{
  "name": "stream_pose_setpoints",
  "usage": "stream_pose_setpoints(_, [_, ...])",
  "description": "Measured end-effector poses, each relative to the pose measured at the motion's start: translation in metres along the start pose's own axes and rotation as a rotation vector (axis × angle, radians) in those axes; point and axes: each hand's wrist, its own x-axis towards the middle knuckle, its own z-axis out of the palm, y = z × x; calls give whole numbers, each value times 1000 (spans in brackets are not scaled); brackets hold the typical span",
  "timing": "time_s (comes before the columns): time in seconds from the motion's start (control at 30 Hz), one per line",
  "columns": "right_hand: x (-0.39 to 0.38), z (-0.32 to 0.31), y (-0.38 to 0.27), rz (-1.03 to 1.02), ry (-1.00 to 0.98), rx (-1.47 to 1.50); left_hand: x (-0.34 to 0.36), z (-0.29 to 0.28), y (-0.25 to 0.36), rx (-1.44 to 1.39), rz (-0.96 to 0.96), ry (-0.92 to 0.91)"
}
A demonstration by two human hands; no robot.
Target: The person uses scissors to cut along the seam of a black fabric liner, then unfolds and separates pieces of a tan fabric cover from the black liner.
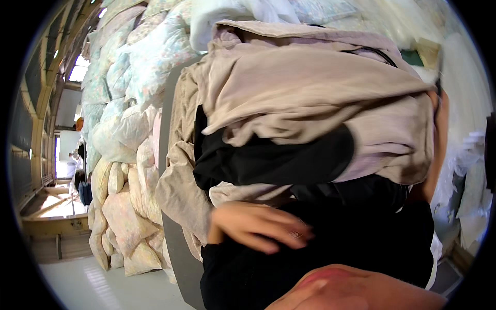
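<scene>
A beige piece of clothing (315,72) lies bunched in folds before me, with a black cord on its upper right part. Black fabric (274,160) shows between its folds. My left hand (258,226) is slightly blurred, its fingers stretched and a little apart over my black top, just below the beige folds; nothing shows in it. On the right side, my forearm rises along the edge of the clothing. My right hand (438,98) is at the upper right edge of the cloth, its fingers mostly hidden, so its grip cannot be made out.
Under the clothing is a grey surface (181,268), its edge showing at left. Stuffed, pale floral bags (129,134) are piled high at left and behind. Translucent plastic (465,103) hangs at right. Beyond the pile at far left are a wooden frame (39,113) and a bright doorway.
</scene>
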Motion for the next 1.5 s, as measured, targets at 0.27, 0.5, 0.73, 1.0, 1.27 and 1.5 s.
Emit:
stream_pose_setpoints(0.27, [-177, -125, 101, 364, 244, -336, -98, -100, 2, 327, -640, 1453])
stream_pose_setpoints(0.5, [-218, -85, 52, 416, 410, -95, 15, -235, -82, -171, -393, 1294])
stream_pose_setpoints(0.73, [-200, -133, -66, 187, 669, -133, 153, -523, -62, -706, 357, 66])
stream_pose_setpoints(1.0, [-275, -187, 24, 358, 772, -611, 363, -511, -254, -622, 139, 788])
stream_pose_setpoints(1.27, [-323, -127, 59, 527, 855, -640, 354, -439, -400, -1099, -97, 957])
stream_pose_setpoints(1.5, [-156, -72, -80, 225, 481, -406, 309, -443, -240, -136, -312, 537])
